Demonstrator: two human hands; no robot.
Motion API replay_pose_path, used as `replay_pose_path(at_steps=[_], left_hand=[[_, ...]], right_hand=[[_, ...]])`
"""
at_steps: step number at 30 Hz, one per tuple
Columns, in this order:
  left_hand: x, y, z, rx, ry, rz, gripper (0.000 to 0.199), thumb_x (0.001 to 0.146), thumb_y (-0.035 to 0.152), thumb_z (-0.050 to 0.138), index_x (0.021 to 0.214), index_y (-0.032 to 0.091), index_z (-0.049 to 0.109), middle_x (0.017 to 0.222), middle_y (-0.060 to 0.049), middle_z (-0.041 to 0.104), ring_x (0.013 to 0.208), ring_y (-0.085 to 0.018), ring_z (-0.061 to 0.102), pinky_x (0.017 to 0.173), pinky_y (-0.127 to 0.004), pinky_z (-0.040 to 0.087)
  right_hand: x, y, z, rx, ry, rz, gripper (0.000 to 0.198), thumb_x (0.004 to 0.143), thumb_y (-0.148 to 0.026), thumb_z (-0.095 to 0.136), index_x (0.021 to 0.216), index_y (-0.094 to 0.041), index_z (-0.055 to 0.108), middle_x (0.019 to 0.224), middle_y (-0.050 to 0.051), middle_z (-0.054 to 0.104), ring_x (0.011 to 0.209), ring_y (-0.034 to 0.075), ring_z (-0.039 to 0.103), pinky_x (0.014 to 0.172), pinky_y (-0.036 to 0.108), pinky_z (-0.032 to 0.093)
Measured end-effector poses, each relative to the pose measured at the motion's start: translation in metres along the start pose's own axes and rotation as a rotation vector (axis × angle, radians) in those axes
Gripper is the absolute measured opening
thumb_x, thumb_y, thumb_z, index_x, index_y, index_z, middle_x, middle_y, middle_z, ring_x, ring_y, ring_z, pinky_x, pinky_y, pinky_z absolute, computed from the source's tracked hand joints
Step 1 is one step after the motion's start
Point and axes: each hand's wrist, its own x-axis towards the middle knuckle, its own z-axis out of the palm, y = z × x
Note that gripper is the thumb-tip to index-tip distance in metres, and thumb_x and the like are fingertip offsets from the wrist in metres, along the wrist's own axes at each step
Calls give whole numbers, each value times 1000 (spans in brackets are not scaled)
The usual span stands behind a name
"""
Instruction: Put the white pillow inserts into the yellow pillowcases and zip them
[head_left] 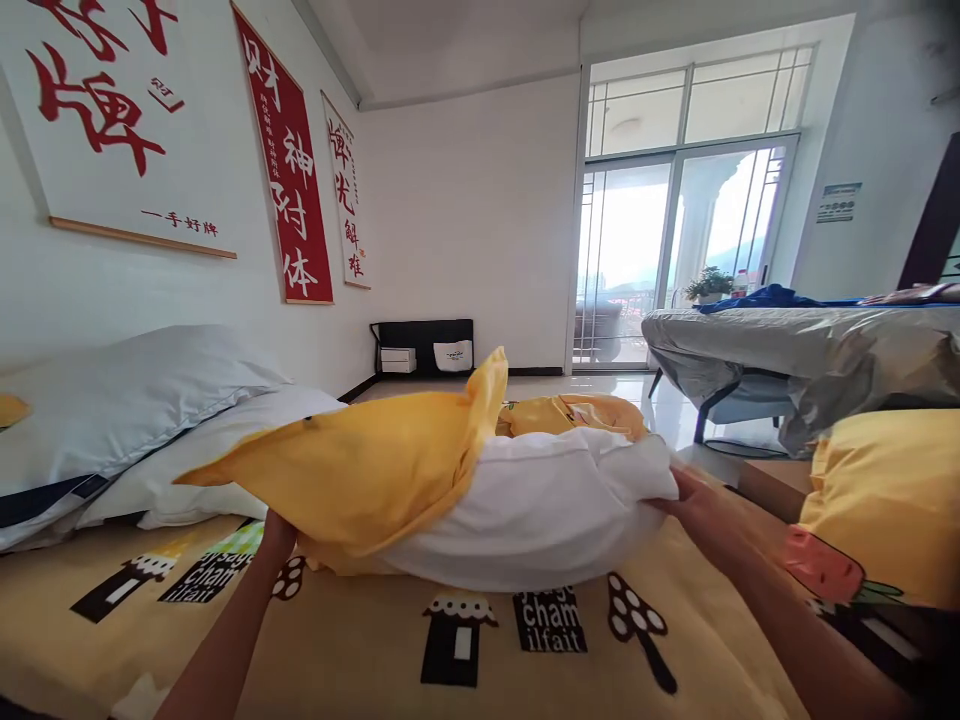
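Observation:
In front of me a white pillow [540, 510] sits partly inside a yellow pillowcase [375, 460]. The case covers its left half, while the right half shows bare. My left hand [279, 540] is closed at the lower left of the case, its fingers hidden behind the cloth. At the pillow's right end my right hand [679, 490] grips the white corner, slightly blurred. Both rest over a tan bed sheet [360, 640] printed with dark houses, mushrooms and lettering.
White pillows [165, 400] lie at left against the wall. A yellow cushion with a carrot print [892, 500] is at right. Behind the pillow is more yellow cloth [562, 412]. A table under plastic sheeting [780, 340], a chair [739, 400] and a cardboard box [776, 480] stand farther right.

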Motion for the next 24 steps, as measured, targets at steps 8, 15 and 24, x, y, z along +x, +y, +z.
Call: replay_pose_path(at_steps=[8, 15, 24], left_hand=[[4, 26, -10, 164, 205, 178, 44, 69, 31, 55, 110, 15, 58, 119, -13, 60, 116, -34, 52, 100, -49, 42], [-62, 89, 34, 731, 66, 1250, 57, 84, 20, 52, 140, 19, 39, 144, -17, 42, 135, -31, 37, 110, -49, 24], [-74, 90, 94, 978, -184, 1233, 35, 94, 21, 39, 123, 19, 58, 131, -14, 59, 126, -27, 50, 105, -46, 20]], right_hand=[[16, 8, 0, -345, 163, -134, 55, 55, -47, 68, 103, -21, 61, 105, 12, 67, 97, 32, 60, 79, 45, 50], [-33, -38, 96, -950, 502, -942, 54, 76, -16, 48, 130, -19, 48, 129, 15, 53, 121, 31, 49, 101, 50, 31], [-27, -95, 183, -809, -390, -980, 35, 79, -13, 47, 110, -21, 61, 106, 5, 67, 99, 20, 55, 90, 37, 38]])
